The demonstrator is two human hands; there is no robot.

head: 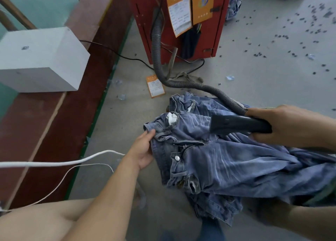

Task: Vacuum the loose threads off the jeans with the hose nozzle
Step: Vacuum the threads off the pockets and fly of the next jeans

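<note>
My right hand is wrapped around the black hose nozzle, whose mouth points left and lies against the upper part of the jeans, just above the open fly. My left hand pinches the waistband at its left edge, thumb on top of the denim. The jeans lie crumpled on the grey floor, and the ribbed grey hose curves back to the red cabinet.
</note>
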